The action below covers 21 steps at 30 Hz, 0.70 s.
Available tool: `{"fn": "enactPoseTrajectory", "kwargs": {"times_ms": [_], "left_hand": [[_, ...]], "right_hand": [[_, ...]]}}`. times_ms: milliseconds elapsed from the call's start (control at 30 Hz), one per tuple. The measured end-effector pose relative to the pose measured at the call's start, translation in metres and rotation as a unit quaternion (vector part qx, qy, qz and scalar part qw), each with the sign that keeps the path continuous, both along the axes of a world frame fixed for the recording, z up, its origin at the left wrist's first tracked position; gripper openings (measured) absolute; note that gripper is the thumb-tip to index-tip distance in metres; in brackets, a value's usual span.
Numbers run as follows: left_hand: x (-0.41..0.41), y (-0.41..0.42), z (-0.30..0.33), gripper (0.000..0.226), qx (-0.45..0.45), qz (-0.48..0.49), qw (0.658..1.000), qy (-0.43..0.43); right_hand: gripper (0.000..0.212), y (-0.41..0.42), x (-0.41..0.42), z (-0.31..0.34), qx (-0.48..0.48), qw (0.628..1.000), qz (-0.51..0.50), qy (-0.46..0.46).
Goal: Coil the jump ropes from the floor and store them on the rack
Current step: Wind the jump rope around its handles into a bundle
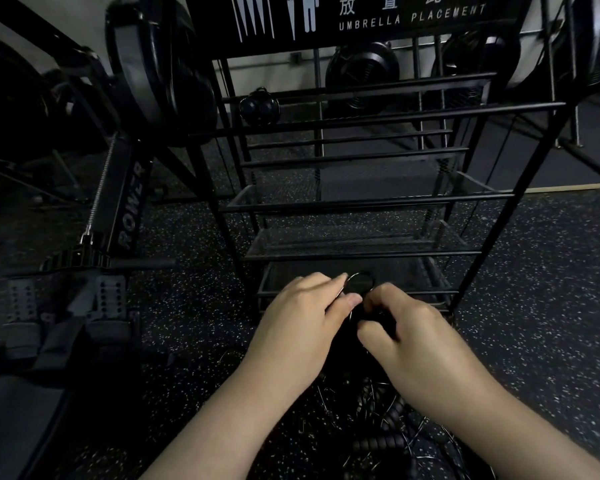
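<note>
A thin black jump rope (355,277) arches in a small loop between my two hands, just in front of the black metal rack (357,206). My left hand (305,313) pinches the wire of the loop between thumb and fingers. My right hand (406,327) has its fingers curled round the dark bundle of rope below the loop. More ropes with ribbed black handles (378,441) lie tangled on the speckled floor under my forearms. The rack's mesh shelves look bare.
A rowing machine (129,209) marked ROWER stands left of the rack, its footplates (63,299) close to my left arm. Fan-wheel machines (361,69) stand behind the rack. A sign reading UMBRELLA PLACEMENT (409,15) tops the rack. Speckled rubber floor (551,271) lies to the right.
</note>
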<state>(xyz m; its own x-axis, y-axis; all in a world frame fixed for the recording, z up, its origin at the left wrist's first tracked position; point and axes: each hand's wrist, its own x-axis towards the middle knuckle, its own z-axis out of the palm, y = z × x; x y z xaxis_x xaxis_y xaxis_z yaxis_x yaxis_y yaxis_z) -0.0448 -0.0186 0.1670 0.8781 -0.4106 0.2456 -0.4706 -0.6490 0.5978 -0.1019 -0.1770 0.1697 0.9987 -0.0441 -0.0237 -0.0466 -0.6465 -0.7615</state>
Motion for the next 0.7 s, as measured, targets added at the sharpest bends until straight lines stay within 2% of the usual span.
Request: {"fn": "enactPoseTrajectory", "kwargs": {"times_ms": [133,233,300,400,533,700], "left_hand": [[0.003,0.008,0.008,0.050,0.018,-0.047,0.997,0.053],[0.001,0.008,0.010,0.046,0.108,-0.057,0.992,-0.009],[-0.003,0.005,0.008,0.043,0.135,-0.041,0.988,-0.059],[-0.005,0.003,0.003,0.042,0.120,-0.017,0.986,-0.114],[-0.007,0.003,0.004,0.035,0.087,-0.015,0.992,-0.095],[-0.002,0.004,0.000,0.030,0.080,-0.027,0.989,-0.121]], "right_hand": [[0.015,-0.002,0.000,0.004,-0.038,0.999,0.000,0.011],[0.009,-0.001,0.000,0.005,-0.038,0.999,0.005,0.013],[0.009,0.000,0.000,0.004,-0.038,0.999,0.010,0.015],[0.010,0.000,0.002,0.002,-0.001,1.000,0.008,0.014],[0.011,-0.001,0.005,0.005,0.075,0.997,0.010,0.028],[0.015,-0.006,0.009,0.006,0.130,0.991,0.000,0.042]]}}
